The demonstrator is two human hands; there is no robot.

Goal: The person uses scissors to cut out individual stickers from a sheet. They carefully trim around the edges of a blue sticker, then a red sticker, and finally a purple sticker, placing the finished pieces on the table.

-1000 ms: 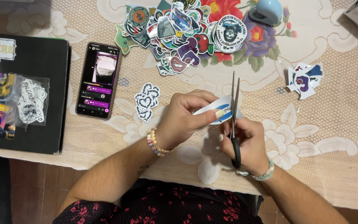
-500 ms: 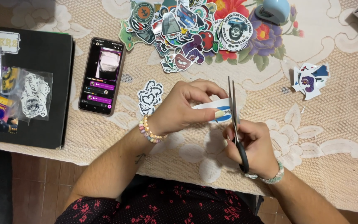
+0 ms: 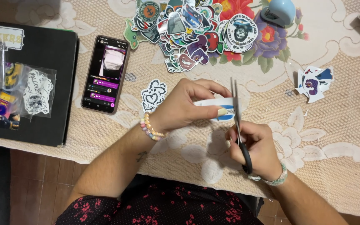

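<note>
Head view looks straight down, and I go from the big things to the small. I see a lace tablecloth (image 3: 321, 137) with a black folder (image 3: 38, 83) far off to the left of my left hand and a phone (image 3: 106, 74) closer on that side. A heap of stickers (image 3: 188, 29) lies beyond both hands, likely kept clear of the cutting. My left hand (image 3: 180, 108) pinches a white-and-blue sticker sheet (image 3: 217, 109) just above the cloth, thumb on top, its long axis running left to right so its free end points toward my right hand (image 3: 257, 148). That hand grips the black handles of scissors (image 3: 238, 121), blades pointing away from me, nearly shut, crossing the sheet's end at a right angle, which suits a trimming cut.
</note>
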